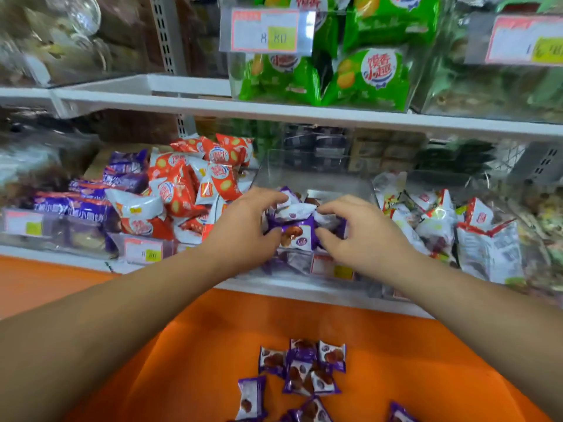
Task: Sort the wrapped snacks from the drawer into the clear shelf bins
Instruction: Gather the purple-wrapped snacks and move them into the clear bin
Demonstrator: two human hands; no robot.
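Both my hands are in the clear bin (pixel 313 175) at the middle of the lower shelf. My left hand (pixel 246 220) and my right hand (pixel 353 229) have their fingers curled round a bunch of purple-and-white wrapped snacks (pixel 297 228) that they hold between them over the bin. More purple wrapped snacks (pixel 304 373) lie loose on the orange surface (pixel 396 354) below my arms.
Left of the middle bin stand a bin of orange-and-white packs (pixel 189 190) and one of purple packs (pixel 79 205). Right of it lie white-and-red packs (pixel 441 220). The upper shelf (pixel 274 109) holds a bin of green packs (pixel 359 74) with price tags.
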